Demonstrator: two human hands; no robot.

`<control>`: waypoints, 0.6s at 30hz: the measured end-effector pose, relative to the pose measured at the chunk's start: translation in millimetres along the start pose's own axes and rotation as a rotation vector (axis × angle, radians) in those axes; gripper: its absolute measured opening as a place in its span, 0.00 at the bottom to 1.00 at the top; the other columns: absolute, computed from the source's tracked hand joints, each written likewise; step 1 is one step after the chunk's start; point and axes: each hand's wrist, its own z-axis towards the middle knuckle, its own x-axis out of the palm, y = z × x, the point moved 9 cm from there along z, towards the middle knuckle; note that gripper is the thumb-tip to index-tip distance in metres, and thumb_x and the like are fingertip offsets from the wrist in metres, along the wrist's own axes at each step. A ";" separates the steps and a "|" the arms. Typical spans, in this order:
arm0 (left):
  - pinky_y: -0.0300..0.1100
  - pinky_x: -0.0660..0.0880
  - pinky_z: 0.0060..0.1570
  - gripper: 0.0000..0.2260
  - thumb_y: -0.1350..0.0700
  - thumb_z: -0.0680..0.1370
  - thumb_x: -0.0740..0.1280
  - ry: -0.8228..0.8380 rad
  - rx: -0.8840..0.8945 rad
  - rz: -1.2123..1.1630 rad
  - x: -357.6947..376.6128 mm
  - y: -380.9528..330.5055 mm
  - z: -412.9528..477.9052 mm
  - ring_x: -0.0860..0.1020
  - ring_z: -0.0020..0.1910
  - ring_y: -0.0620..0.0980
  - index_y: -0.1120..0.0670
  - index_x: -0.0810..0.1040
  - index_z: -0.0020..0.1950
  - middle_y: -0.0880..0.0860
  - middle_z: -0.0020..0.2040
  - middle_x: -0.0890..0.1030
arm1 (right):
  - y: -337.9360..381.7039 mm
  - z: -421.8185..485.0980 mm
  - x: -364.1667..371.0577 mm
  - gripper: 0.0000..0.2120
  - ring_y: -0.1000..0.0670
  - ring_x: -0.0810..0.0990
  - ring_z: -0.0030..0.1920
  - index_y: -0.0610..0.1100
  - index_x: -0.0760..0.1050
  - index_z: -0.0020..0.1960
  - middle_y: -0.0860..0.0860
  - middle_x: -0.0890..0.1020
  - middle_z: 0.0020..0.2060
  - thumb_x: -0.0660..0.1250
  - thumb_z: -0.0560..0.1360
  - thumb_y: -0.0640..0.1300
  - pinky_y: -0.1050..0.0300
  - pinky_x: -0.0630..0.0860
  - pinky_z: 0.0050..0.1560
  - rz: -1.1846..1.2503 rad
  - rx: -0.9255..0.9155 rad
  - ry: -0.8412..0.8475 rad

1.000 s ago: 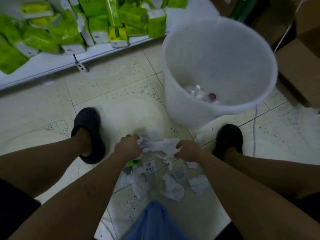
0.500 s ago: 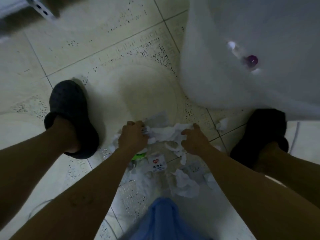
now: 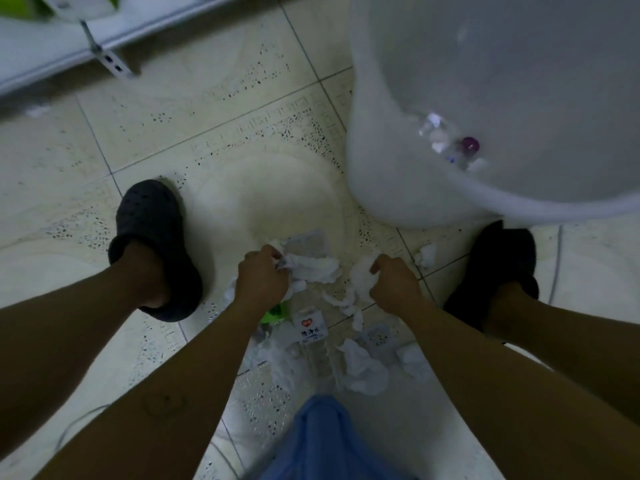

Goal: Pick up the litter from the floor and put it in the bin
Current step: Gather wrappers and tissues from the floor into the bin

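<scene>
Gathering is under way: the left hand [image 3: 261,280] is pinching a crumpled tissue [image 3: 313,268] and the right hand [image 3: 394,285] is clutching another wad [image 3: 360,277], both down at the floor tiles [image 3: 173,133]. The next move is probably calling for a lift toward the white bin [image 3: 377,150] at one o'clock, clearing its rim

The floor [image 3: 214,109] is laid in pale glazed tiles with dark speckled bands and thin grout lines. A low white shelf [image 3: 52,53] is recorded at the upper left, carried on a metal bracket [image 3: 110,62]; green packages [image 3: 20,8] are partly seen on it. A thin cable [image 3: 556,271] is noted on the tiles at the right. Lighting is dim, with a soft glare on the centre tiles.
</scene>
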 end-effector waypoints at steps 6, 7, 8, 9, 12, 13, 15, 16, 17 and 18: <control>0.43 0.77 0.36 0.11 0.48 0.74 0.68 0.108 0.009 0.034 -40.0 -31.6 -35.9 0.80 0.40 0.54 0.52 0.71 0.49 0.58 0.47 0.82 | 34.5 -36.1 -37.3 0.17 0.43 0.76 0.60 0.36 0.71 0.64 0.40 0.77 0.61 0.62 0.78 0.43 0.56 0.71 0.56 -0.095 -0.108 0.059; 0.41 0.75 0.35 0.12 0.48 0.74 0.70 0.111 0.052 0.035 -51.7 -43.3 -43.3 0.79 0.38 0.52 0.53 0.72 0.50 0.57 0.46 0.83 | 41.0 -43.6 -46.7 0.18 0.43 0.75 0.61 0.36 0.72 0.65 0.40 0.77 0.62 0.61 0.78 0.45 0.56 0.71 0.57 -0.101 -0.122 0.061; 0.40 0.73 0.35 0.13 0.48 0.73 0.71 0.112 0.096 0.038 -63.7 -55.7 -51.3 0.78 0.38 0.51 0.54 0.73 0.50 0.56 0.46 0.83 | 47.9 -52.4 -57.9 0.19 0.42 0.75 0.61 0.36 0.72 0.65 0.40 0.77 0.62 0.60 0.79 0.47 0.55 0.72 0.58 -0.101 -0.140 0.057; 0.39 0.72 0.36 0.14 0.49 0.72 0.72 0.109 0.130 0.036 -76.2 -67.7 -59.8 0.78 0.39 0.51 0.54 0.74 0.51 0.56 0.46 0.83 | 55.2 -61.8 -70.6 0.19 0.41 0.76 0.61 0.36 0.72 0.64 0.39 0.77 0.62 0.59 0.79 0.48 0.54 0.72 0.58 -0.098 -0.158 0.046; 0.38 0.72 0.37 0.13 0.54 0.72 0.73 0.071 0.216 -0.009 -113.6 -102.7 -89.2 0.81 0.43 0.52 0.56 0.75 0.52 0.58 0.46 0.84 | 76.3 -95.1 -109.9 0.17 0.41 0.78 0.58 0.35 0.74 0.62 0.39 0.78 0.60 0.61 0.79 0.45 0.52 0.73 0.59 -0.089 -0.231 0.000; 0.38 0.72 0.38 0.12 0.55 0.72 0.73 0.048 0.247 -0.018 -125.5 -115.1 -100.1 0.81 0.42 0.52 0.57 0.75 0.51 0.58 0.46 0.84 | 83.7 -107.6 -121.5 0.16 0.41 0.79 0.56 0.35 0.76 0.60 0.39 0.80 0.58 0.65 0.77 0.43 0.53 0.74 0.57 -0.097 -0.262 -0.002; 0.40 0.74 0.36 0.12 0.57 0.71 0.74 0.001 0.301 -0.039 -147.5 -137.4 -121.7 0.78 0.39 0.51 0.56 0.75 0.50 0.58 0.45 0.83 | 97.4 -134.8 -145.8 0.15 0.44 0.81 0.52 0.38 0.78 0.58 0.41 0.82 0.54 0.71 0.72 0.38 0.55 0.76 0.51 -0.104 -0.328 -0.027; 0.40 0.74 0.35 0.12 0.57 0.71 0.74 -0.023 0.321 -0.051 -157.7 -147.5 -131.6 0.78 0.37 0.51 0.55 0.74 0.49 0.57 0.44 0.82 | 102.6 -148.0 -158.3 0.16 0.45 0.82 0.49 0.40 0.79 0.58 0.42 0.83 0.53 0.71 0.71 0.35 0.56 0.77 0.49 -0.063 -0.353 -0.043; 0.41 0.75 0.34 0.12 0.57 0.70 0.75 -0.045 0.343 -0.061 -167.0 -157.0 -140.3 0.78 0.36 0.51 0.55 0.74 0.49 0.57 0.44 0.82 | 107.4 -160.1 -171.2 0.17 0.45 0.82 0.48 0.40 0.79 0.59 0.41 0.83 0.53 0.69 0.71 0.32 0.56 0.78 0.46 -0.008 -0.383 -0.064; 0.43 0.77 0.36 0.12 0.57 0.70 0.75 -0.063 0.368 -0.072 -174.8 -166.4 -148.4 0.80 0.38 0.53 0.54 0.74 0.49 0.57 0.44 0.82 | 111.6 -172.1 -184.8 0.17 0.43 0.82 0.47 0.38 0.79 0.58 0.40 0.83 0.52 0.67 0.71 0.29 0.56 0.78 0.44 0.023 -0.416 -0.097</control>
